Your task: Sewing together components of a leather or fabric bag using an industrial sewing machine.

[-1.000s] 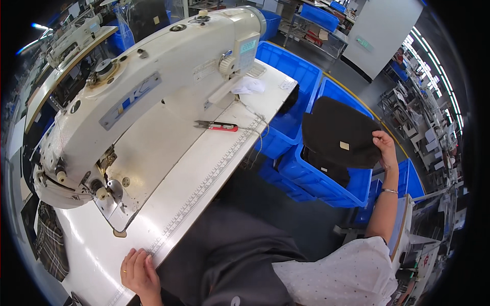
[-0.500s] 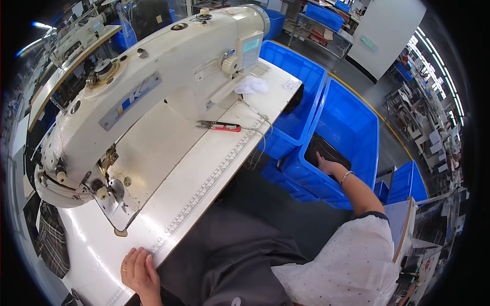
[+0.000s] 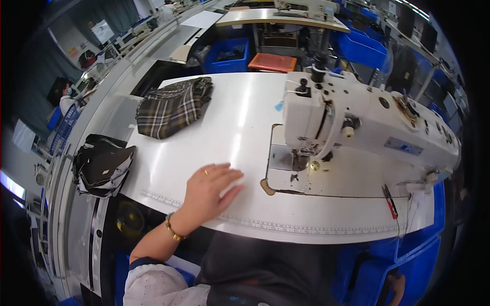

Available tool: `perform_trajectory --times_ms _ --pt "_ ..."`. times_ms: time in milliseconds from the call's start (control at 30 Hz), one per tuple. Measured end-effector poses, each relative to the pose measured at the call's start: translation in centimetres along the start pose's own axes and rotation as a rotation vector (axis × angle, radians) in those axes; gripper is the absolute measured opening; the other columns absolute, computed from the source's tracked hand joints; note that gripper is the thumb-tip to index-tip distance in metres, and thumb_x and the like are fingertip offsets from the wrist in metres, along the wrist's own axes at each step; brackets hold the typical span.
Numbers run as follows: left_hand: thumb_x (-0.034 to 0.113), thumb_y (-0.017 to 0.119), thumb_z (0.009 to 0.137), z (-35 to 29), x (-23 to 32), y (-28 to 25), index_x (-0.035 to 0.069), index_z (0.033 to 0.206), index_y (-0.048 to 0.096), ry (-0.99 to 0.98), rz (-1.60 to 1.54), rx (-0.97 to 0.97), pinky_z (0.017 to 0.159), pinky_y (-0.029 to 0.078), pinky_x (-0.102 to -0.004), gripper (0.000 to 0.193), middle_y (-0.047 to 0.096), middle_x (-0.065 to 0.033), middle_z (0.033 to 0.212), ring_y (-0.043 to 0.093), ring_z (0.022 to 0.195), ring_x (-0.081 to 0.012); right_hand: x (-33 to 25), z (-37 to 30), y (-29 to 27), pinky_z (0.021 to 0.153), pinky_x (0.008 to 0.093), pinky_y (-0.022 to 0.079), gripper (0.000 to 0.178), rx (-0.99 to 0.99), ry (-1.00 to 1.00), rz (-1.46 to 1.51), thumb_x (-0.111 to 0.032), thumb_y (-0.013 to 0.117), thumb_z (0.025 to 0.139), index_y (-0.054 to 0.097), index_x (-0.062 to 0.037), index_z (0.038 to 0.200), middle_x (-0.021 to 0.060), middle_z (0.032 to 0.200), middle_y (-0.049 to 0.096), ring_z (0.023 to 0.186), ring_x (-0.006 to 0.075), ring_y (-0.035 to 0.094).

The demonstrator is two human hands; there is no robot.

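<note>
My left hand (image 3: 210, 187) is over the white sewing table (image 3: 240, 102), open, its fingers stretched toward the sewing machine (image 3: 357, 122), and holds nothing. Only a small part of my right hand or arm (image 3: 396, 286) shows, low at the right by a blue bin (image 3: 375, 275); its fingers cannot be made out. A folded brown plaid fabric piece (image 3: 173, 107) lies on the table beyond my left hand. Left of it, at the table's edge, sits a bundle of dark and pale fabric pieces (image 3: 104, 166). Red-handled thread snips (image 3: 390, 202) rest right of the needle area.
A ruler strip (image 3: 275, 227) runs along the table's front edge. Behind the table stand a blue crate (image 3: 228, 55), an orange-red stool or tray (image 3: 273, 62) and another sewing table (image 3: 275, 16). A person (image 3: 69, 99) sits far off at the left.
The view has swung left, bringing the plaid fabric and dark bundle into sight. My left hand has lifted from the table's edge and reaches farther in. My right hand is now mostly out of sight.
</note>
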State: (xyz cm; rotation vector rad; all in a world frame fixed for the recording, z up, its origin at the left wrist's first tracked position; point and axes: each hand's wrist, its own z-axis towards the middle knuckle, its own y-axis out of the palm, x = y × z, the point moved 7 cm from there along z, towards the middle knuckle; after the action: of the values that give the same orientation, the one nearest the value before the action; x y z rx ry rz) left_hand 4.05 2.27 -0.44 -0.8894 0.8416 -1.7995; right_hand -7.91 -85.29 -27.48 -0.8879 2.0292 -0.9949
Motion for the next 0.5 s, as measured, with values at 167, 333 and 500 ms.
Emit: perform_trajectory --times_ms 167,333,500 --pt "0.022 0.081 0.081 2.6 -13.4 -2.5 0.005 0.100 0.073 -0.209 0.285 0.292 0.083 0.054 -0.0394 0.026 0.072 -0.0074 0.099 0.066 0.100 -0.0291 -20.2 -5.2 -12.0 0.067 0.0344 0.049 0.027 0.805 -0.487 -0.205 -0.014 0.063 0.096 0.066 0.0064 0.113 0.0193 0.094 0.069 0.070 0.0251 0.062" --pt "0.020 0.082 0.079 3.6 -21.5 -2.0 0.006 0.092 0.072 -0.412 0.369 0.189 0.077 0.054 -0.0388 0.021 0.070 -0.0073 0.092 0.065 0.096 -0.0261 -44.9 -13.7 -8.2 0.065 0.0355 0.047 0.023 0.568 -0.860 -0.090 -0.002 0.064 0.092 0.067 0.0060 0.114 0.0197 0.095 0.069 0.073 0.0274 0.062" --pt "0.018 0.081 0.081 3.0 -23.8 -1.6 0.006 0.086 0.069 -0.466 0.203 0.128 0.067 0.050 -0.0366 0.017 0.068 -0.0065 0.086 0.063 0.078 -0.0221 -59.9 -18.8 -1.6 0.059 0.0396 0.044 0.027 0.299 -1.364 -0.364 -0.018 0.076 0.081 0.069 -0.0086 0.106 0.0058 0.071 0.057 0.064 0.0264 0.060"
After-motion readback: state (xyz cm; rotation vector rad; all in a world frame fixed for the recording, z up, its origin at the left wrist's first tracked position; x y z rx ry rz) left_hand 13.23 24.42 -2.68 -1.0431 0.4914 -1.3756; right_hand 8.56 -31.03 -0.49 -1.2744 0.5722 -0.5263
